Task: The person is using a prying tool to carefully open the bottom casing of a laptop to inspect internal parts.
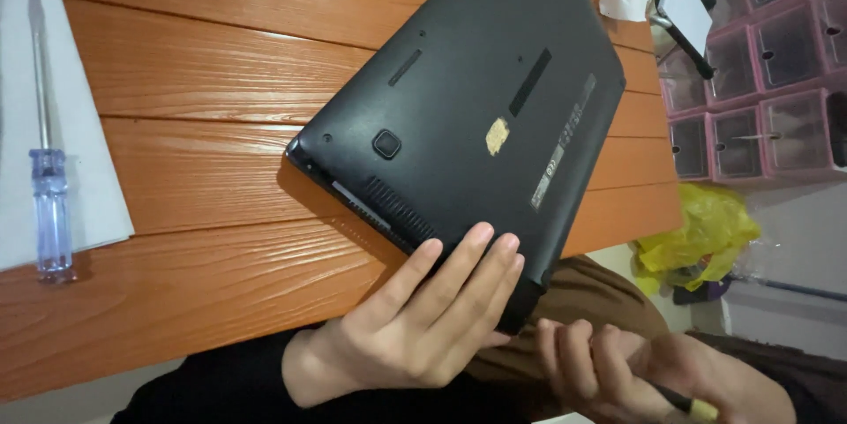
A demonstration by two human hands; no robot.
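Both hands sit lowest: left hand [423,322] presses flat fingers on the matte black laptop [468,115], upside down on the grooved wooden table [194,80]; right hand [635,371] is curled around a thin tool [693,406].

The right hand [635,371] is blurred, its dark tool [684,404] partly cut off.

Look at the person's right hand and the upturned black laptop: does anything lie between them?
Nothing visible does. The right hand, holding a thin dark tool, sits just off the laptop near its corner, while the left hand rests its fingers on that edge.
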